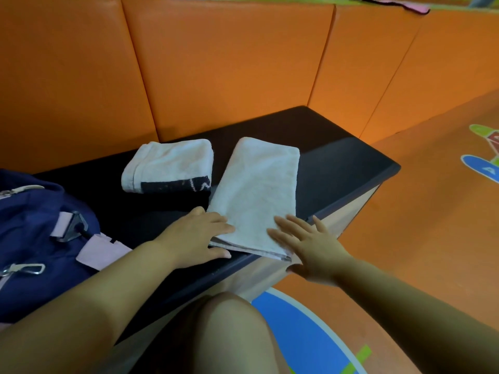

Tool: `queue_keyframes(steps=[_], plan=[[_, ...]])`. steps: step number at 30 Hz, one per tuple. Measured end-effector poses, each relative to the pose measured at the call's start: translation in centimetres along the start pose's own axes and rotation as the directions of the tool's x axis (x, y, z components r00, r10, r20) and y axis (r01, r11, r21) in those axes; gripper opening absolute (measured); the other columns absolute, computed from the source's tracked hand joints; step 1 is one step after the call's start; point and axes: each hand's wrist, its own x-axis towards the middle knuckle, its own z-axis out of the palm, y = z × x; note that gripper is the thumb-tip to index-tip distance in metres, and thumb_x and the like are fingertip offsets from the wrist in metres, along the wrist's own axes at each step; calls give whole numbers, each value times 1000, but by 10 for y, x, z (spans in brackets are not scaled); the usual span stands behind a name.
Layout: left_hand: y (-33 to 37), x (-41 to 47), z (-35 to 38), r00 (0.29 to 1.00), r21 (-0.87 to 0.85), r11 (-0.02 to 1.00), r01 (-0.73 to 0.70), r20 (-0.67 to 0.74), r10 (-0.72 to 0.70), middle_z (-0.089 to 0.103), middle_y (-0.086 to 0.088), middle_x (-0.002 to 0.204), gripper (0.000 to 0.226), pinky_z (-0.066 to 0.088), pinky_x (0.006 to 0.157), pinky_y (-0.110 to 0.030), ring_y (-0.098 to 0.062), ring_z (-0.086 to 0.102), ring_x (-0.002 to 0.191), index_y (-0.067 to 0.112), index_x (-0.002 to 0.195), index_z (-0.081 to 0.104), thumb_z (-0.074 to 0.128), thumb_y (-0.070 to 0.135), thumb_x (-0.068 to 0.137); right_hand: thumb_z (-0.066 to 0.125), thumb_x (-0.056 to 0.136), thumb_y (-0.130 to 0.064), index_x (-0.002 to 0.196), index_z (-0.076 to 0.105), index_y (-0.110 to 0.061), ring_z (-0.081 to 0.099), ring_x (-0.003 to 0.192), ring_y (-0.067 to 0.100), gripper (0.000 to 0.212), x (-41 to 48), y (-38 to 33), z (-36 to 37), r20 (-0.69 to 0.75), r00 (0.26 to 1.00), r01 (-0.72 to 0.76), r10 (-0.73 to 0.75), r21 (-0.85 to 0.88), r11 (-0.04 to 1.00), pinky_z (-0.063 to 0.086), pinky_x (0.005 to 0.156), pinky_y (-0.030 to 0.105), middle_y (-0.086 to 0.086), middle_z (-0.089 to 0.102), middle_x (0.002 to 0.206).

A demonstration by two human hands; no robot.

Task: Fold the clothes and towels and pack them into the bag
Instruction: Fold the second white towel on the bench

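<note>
A white towel (256, 193), folded into a long strip, lies on the dark bench seat (337, 157). My left hand (199, 236) rests flat on its near left corner with straight fingers. At the near right corner my right hand (307, 244) lies open, its fingers spread on the cloth at the bench edge. To the left, farther back, lies a folded white cloth with a dark band (170, 166). A navy backpack (35, 233) with pale pink straps sits at the left end of the bench.
Orange padded backrests (229, 63) rise behind the bench. An orange floor (432, 225) with blue and green markings spreads to the right and below. My knee (232, 327) is close to the bench front. A dark and pink cloth (405, 4) hangs over the top of the backrest.
</note>
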Motion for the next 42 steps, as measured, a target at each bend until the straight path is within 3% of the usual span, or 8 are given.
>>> queue_keyframes(steps=[3,6,12,16,21,31,38,42], plan=[[4,-6,0,1000,18,1000,-15,13,15,40,17,139,84,33,92,-21,-6,26,101,39,138,38,36,81,65,82,67,-21,132,46,-26,47,129,32,75,3,-4,1,-92,996,-17,18,13,1000,39,98,63,7,49,142],[2,-13,5,999,-2,999,-32,-6,32,43,19,134,98,38,92,-24,-7,29,99,40,138,38,36,90,54,79,69,-10,119,61,-23,56,120,31,55,4,-6,-2,-192,980,-17,43,132,991,48,92,58,5,59,131],[5,-20,5,996,-76,996,-45,-74,40,49,19,115,60,40,86,-25,-8,35,103,37,126,48,64,62,73,56,94,-16,120,61,-21,62,99,16,28,-3,2,-36,-63,987,-93,145,514,853,50,89,28,-1,66,116],[7,-25,1,970,-298,952,-75,-243,1,59,12,77,21,51,70,-40,-4,49,81,24,73,60,58,43,81,54,95,-23,103,64,-20,61,88,12,14,-10,6,-48,3,980,-152,201,667,730,50,81,23,-4,66,98],[14,-21,-24,933,-758,650,-59,-273,-234,73,10,93,19,52,80,-22,-3,66,90,27,97,71,70,15,82,68,84,-30,109,62,-25,63,96,10,26,-16,10,-48,-30,967,-97,252,873,477,52,87,32,-8,67,103],[16,7,-48,950,-958,286,-37,-123,-288,69,7,108,34,54,74,-15,-6,66,100,22,110,63,67,28,78,59,92,-21,111,61,-22,69,94,11,20,23,24,-60,-51,901,-19,431,988,155,55,82,28,-5,70,106],[2,38,-26,894,-939,332,84,-76,-441,67,11,100,14,52,76,-20,-2,63,91,27,102,62,62,20,89,56,93,-28,105,61,-24,68,92,16,13,75,40,-48,114,855,-215,506,966,144,53,88,40,-5,70,102],[-10,58,-21,846,-875,452,174,-102,-523,66,4,94,3,53,73,-29,-15,64,88,30,91,59,60,28,90,60,90,-34,101,61,-18,65,82,13,20,97,48,-43,141,784,-337,604,915,223,51,67,27,-4,68,95]])
